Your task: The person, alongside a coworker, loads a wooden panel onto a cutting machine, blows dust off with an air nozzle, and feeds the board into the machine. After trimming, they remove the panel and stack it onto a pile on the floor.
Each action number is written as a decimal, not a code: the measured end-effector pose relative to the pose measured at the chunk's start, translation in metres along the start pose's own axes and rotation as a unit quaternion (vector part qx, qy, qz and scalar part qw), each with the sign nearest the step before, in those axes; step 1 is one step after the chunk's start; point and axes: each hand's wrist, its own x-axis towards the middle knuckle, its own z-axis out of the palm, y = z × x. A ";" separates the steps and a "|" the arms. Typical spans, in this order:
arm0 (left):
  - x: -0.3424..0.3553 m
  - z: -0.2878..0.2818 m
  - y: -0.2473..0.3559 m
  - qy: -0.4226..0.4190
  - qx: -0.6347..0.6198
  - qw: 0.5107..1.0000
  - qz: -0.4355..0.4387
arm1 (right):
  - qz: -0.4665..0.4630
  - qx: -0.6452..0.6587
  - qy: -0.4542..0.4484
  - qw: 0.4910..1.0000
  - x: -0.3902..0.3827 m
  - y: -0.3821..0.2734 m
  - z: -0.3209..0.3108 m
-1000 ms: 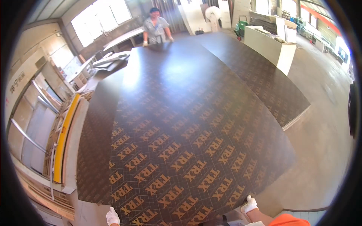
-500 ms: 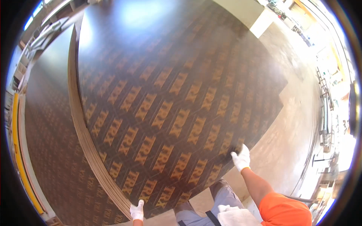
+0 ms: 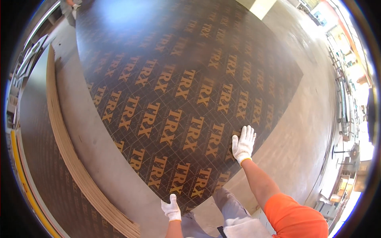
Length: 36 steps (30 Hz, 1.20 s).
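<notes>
A large dark brown sheet board (image 3: 154, 91) with repeated orange print spans the middle of my view. My left hand (image 3: 171, 207) in a white glove grips its near edge, thumb up on the top face and fingers partly hidden beneath. My right hand (image 3: 243, 143), also gloved, lies flat on the board's top face by the right edge, fingers stretched out. My legs show under the near edge, and an orange sleeve covers my right upper arm.
A stack of similar sheets (image 3: 67, 146) with a layered edge lies at left, beside a long yellow bar (image 3: 24, 182). A co-worker (image 3: 70, 12) stands at the board's far left corner. Concrete floor (image 3: 295, 135) borders the board. Racks and materials (image 3: 343, 119) line the right side.
The board in my hands has moved rightward off the stack, opening a strip of floor between them. My right hand has gone farther forward onto the top face and flattened. The view has tilted down.
</notes>
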 end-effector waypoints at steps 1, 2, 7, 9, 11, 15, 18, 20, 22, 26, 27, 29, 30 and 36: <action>-0.002 0.000 0.000 0.024 0.007 1.000 0.011 | -0.009 -0.002 0.001 1.000 0.002 -0.001 -0.003; -0.003 0.001 0.001 0.043 0.013 0.998 0.044 | -0.017 -0.002 0.006 1.000 0.005 -0.001 -0.007; 0.001 0.000 0.005 0.031 -0.036 0.999 0.000 | 0.002 0.012 -0.041 0.999 0.019 0.000 -0.016; 0.005 -0.002 0.007 -0.002 -0.059 0.998 -0.037 | -0.013 -0.001 -0.029 0.999 0.023 0.000 -0.017; 0.004 -0.003 0.008 0.007 -0.039 0.998 -0.038 | 0.000 -0.003 -0.048 0.999 0.023 -0.001 -0.017; -0.003 -0.005 0.009 0.060 0.002 0.997 -0.049 | -0.005 -0.008 -0.048 0.999 0.020 -0.004 -0.023; -0.006 -0.012 0.008 0.024 -0.057 0.995 -0.083 | -0.001 -0.005 -0.042 0.999 0.023 -0.008 -0.028; -0.005 -0.018 0.007 0.008 0.003 0.997 -0.080 | 0.020 -0.017 -0.058 0.998 0.026 -0.009 -0.031; -0.003 -0.021 0.007 0.013 0.273 0.961 -0.033 | 0.007 0.030 -0.058 0.998 0.023 -0.003 -0.035; 0.000 -0.009 0.017 0.018 0.183 0.982 -0.048 | 0.102 0.085 -0.009 0.991 -0.007 0.031 -0.049; -0.004 -0.007 0.020 0.050 0.213 0.967 -0.128 | 0.164 0.115 0.017 0.980 -0.025 0.037 -0.055; -0.007 -0.005 0.027 0.038 0.210 0.970 -0.114 | 0.490 0.323 -0.010 0.810 -0.055 0.034 -0.056; -0.010 -0.006 0.031 0.036 0.211 0.970 -0.115 | 0.556 0.489 -0.106 0.664 -0.067 0.030 -0.057; -0.001 -0.012 0.021 0.018 0.190 0.979 -0.072 | 0.617 0.514 -0.118 0.584 -0.094 -0.024 -0.037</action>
